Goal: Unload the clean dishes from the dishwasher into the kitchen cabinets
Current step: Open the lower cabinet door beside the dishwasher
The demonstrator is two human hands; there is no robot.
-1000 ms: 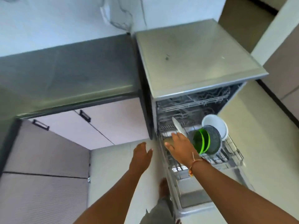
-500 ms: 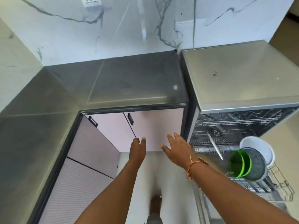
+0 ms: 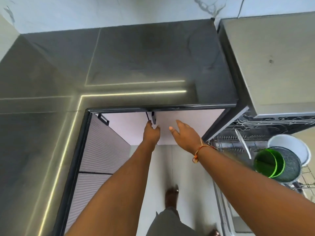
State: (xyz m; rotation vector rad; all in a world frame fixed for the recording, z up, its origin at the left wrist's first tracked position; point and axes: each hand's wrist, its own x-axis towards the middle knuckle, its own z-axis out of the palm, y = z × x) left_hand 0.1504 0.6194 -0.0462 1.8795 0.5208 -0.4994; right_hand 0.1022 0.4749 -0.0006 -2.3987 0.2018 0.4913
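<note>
My left hand (image 3: 151, 133) reaches up to the black handle (image 3: 154, 118) of the pale pink cabinet door (image 3: 192, 119) under the counter, finger and thumb at either side of the handle's lower end. Beside it, my right hand (image 3: 185, 136) hovers in front of the same door, fingers spread and holding nothing. At the right stands the open dishwasher (image 3: 272, 65). Its pulled-out rack (image 3: 307, 175) holds an upright white plate (image 3: 242, 144), a green bowl (image 3: 266, 163) nested in a grey speckled pot (image 3: 290, 166), and a white bowl (image 3: 289, 146).
A dark L-shaped countertop (image 3: 136, 62) overhangs the cabinets. A ribbed cabinet front (image 3: 102, 150) with its own black handle (image 3: 103, 118) runs along the left. Pale floor (image 3: 162, 167) lies between cabinets and dishwasher, with my foot (image 3: 171, 195) on it.
I turned from the dishwasher to the cabinets. My right hand left the plate in the rack. Both hands moved up to the cabinet door, the left one reaching its handle.
</note>
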